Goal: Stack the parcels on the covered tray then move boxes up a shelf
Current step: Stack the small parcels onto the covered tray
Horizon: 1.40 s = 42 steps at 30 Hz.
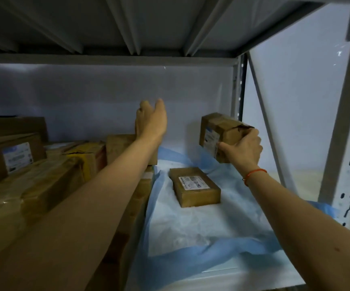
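A tray covered with a white and blue sheet (190,227) lies on the shelf's right half. One flat brown parcel (194,186) with a white label rests on it near the back. My right hand (243,149) grips a small taped brown parcel (218,133) in the air above the tray's far right corner. My left hand (151,118) hovers with fingers apart and nothing in it, over an upright brown box (119,147) at the tray's back left edge.
Several brown cardboard boxes (16,156) crowd the left half of the shelf, one with yellow tape (90,152). The shelf above (128,24) hangs low overhead. A grey upright post (346,143) and a diagonal brace (266,127) bound the right side.
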Motion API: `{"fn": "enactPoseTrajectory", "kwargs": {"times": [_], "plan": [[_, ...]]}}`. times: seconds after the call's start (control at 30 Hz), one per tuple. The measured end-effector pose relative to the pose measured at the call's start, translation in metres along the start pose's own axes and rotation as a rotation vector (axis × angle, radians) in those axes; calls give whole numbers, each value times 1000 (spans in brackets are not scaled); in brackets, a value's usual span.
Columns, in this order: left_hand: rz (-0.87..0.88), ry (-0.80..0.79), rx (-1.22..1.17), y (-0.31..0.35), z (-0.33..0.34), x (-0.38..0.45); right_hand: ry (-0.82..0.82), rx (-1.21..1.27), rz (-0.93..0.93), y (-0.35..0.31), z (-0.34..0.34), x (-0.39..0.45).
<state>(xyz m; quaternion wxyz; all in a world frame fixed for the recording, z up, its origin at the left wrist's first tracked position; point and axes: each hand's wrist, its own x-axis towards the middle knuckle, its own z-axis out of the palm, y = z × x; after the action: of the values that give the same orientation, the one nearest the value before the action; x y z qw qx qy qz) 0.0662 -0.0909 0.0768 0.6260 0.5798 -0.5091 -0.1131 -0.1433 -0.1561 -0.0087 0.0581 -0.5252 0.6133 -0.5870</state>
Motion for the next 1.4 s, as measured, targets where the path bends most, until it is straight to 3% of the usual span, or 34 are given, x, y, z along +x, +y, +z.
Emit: {"fn": "enactPoseTrajectory", "kwargs": {"times": [0.33, 0.63, 0.73, 0.8, 0.87, 0.97, 1.17, 1.3, 1.4], "plan": [[-9, -35, 120, -17, 5, 11, -184, -278, -11, 39, 34, -12], [-65, -40, 94, -29, -4, 10, -415, -414, 134, 45, 37, -12], [-120, 12, 97, -34, -18, 13, -238, -408, 135, 27, 37, -17], [-160, 63, 88, -38, -30, 16, -47, -422, 16, 5, 39, -21], [-193, 114, 91, -42, -44, 21, -10, -362, -118, -20, 45, -26], [-217, 151, 84, -47, -66, 26, -210, -148, -142, -53, 71, -29], [-209, 171, 58, -81, -97, 55, -739, 427, 292, -104, 113, -45], [-229, 133, 92, -63, -111, 41, -883, 490, 490, -116, 135, -47], [-218, 160, 150, -58, -110, 37, -873, 560, 533, -121, 152, -46]]}}
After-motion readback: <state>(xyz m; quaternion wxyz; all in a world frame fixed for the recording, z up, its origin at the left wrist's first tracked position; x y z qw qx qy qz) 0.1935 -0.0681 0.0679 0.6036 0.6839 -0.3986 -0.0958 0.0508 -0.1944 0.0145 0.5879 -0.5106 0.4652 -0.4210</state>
